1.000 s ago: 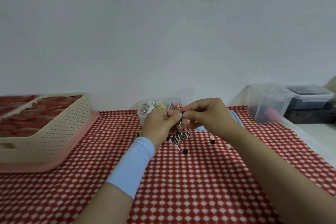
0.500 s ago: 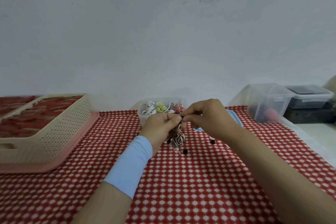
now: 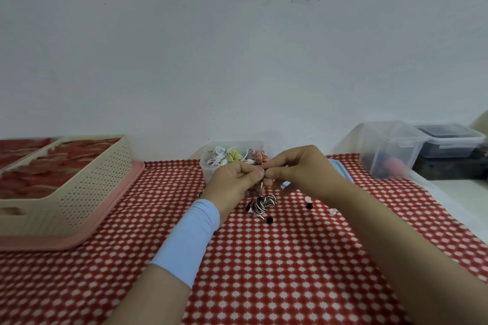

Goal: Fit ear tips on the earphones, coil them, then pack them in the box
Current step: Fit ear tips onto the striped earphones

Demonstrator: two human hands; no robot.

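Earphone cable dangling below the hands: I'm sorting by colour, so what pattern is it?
The earphone cable is black-and-white striped; head view.

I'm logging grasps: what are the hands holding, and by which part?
The left hand and right hand pinch the black-and-white earphones by the cable above the coil, which hangs below.

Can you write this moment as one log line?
stage: likely ear-tip fitting | earphones: striped bundle hangs below hands | left hand: pinches their top | right hand: pinches same spot | loose ear tips: on cloth
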